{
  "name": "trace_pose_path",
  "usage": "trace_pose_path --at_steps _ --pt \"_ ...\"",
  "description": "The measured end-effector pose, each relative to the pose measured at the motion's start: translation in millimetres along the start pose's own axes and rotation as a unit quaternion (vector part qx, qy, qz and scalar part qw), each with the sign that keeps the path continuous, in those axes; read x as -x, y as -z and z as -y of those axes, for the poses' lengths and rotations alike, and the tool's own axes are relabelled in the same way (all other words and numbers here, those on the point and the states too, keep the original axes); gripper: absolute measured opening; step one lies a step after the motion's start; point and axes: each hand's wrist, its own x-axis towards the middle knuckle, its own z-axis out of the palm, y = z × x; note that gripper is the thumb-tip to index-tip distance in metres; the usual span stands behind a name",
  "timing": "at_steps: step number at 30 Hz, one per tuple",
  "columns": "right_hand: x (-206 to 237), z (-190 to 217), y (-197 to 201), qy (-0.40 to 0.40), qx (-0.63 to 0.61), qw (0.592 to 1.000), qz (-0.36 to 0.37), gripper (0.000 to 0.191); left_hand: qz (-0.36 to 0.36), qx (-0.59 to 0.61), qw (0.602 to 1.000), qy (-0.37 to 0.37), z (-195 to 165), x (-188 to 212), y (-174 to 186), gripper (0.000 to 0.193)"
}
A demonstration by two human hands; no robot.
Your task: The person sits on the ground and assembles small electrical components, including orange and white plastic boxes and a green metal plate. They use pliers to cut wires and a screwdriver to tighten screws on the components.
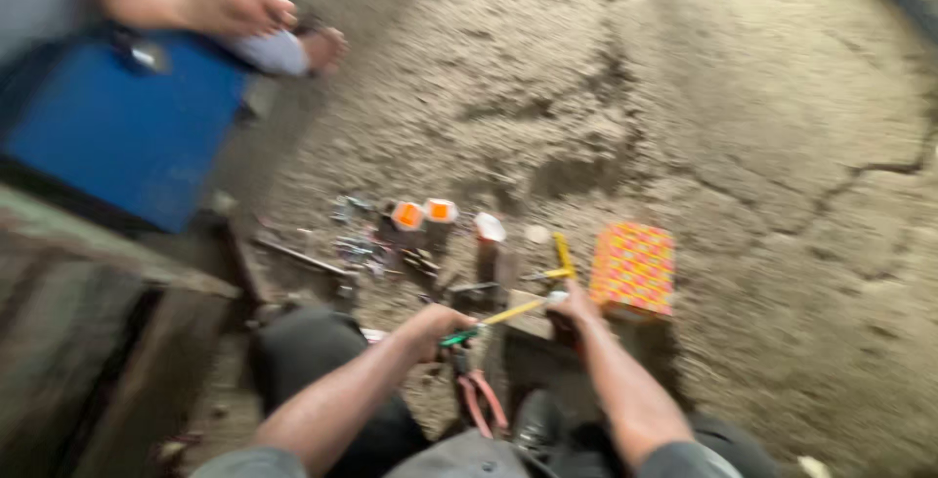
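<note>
Small tools (366, 243) and a patterned box (633, 268) lie beyond both hands (508, 317).

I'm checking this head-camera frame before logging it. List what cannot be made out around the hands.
- Left hand: motion blur hides its grip on the green-handled yellow-shafted tool.
- Right hand: blur hides whatever is under its fingers.
- Small orange-topped pieces on the cracked concrete floor: too blurred to identify.
- Other person's bare feet: cut off by the top edge.
</note>
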Motion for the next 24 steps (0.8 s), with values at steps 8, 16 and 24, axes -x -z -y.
trace_pose_path --at_steps 8,16,24 --pt "-13 60 40 0.115 -0.089 0.967 -0.211 0.101 0.044 0.223 0.969 -0.101 -19 102 -37 0.025" --pt "71 167 177 0.364 -0.15 0.855 -0.338 0.061 0.116 0.382 0.903 -0.157 -28 225 -87 0.028" --pt "127 199 209 0.412 -0.169 0.824 -0.35 0.063 0.219 0.42 0.864 -0.169 -32 248 -80 0.032"
